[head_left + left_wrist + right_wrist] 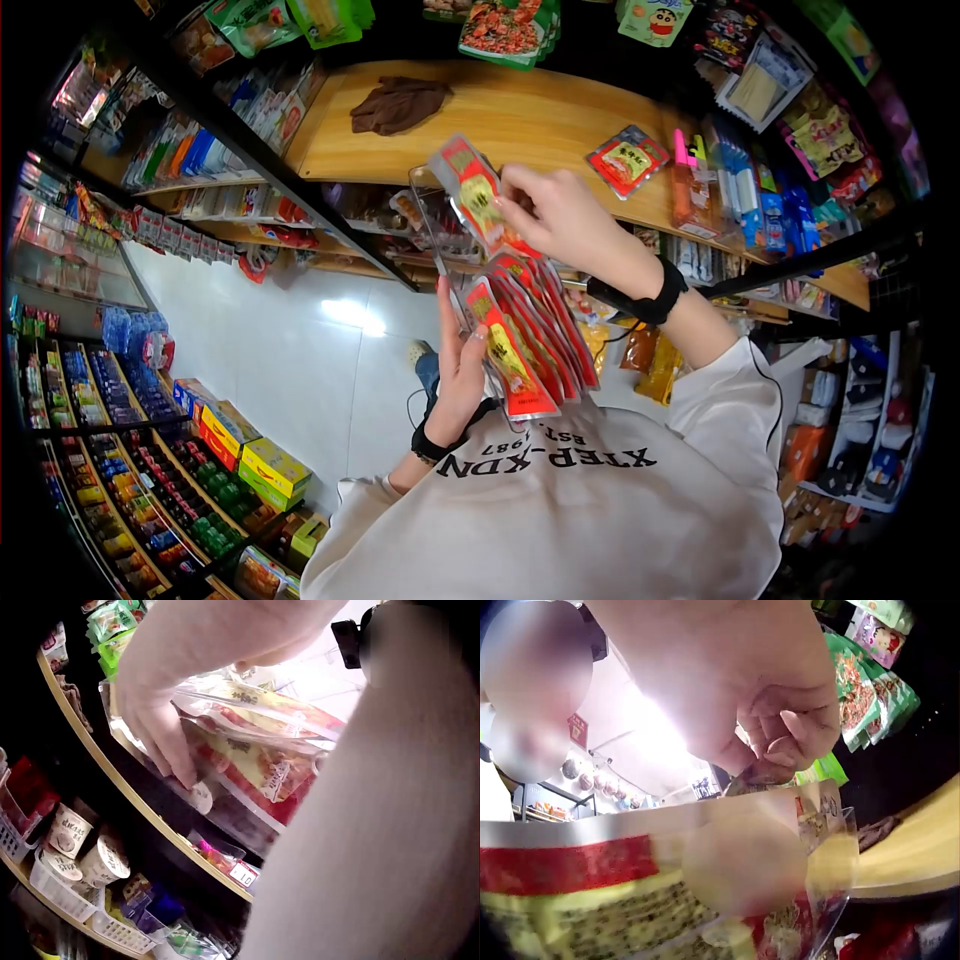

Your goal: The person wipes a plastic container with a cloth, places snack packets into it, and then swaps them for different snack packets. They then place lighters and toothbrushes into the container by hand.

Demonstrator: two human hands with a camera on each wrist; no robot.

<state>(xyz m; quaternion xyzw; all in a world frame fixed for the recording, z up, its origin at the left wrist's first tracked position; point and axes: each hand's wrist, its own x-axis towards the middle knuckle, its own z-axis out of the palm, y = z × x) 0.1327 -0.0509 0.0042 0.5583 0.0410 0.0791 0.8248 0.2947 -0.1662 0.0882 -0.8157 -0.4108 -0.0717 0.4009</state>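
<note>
A clear plastic box [424, 215] is tilted in front of the person's chest, with a row of red and yellow snack packets [515, 350] standing in it. The left hand [458, 385] holds the box from the side, thumb over the front packet and fingers along the box's outer edge. Above the row, the right hand [560, 215] pinches one more snack packet [468, 190] of the same kind at the box's far end. Up close in the right wrist view, a packet's printed face [615, 900] fills the lower part, and the right hand's fingers are curled.
A wooden shelf [540, 115] lies ahead, bearing a brown cloth [400, 104] and a single red packet [628, 162]. Hanging snack bags [510, 30] line the shelf's back. Pens and blue packs [740, 190] stand at the right, and a candy rack [130, 450] at the lower left.
</note>
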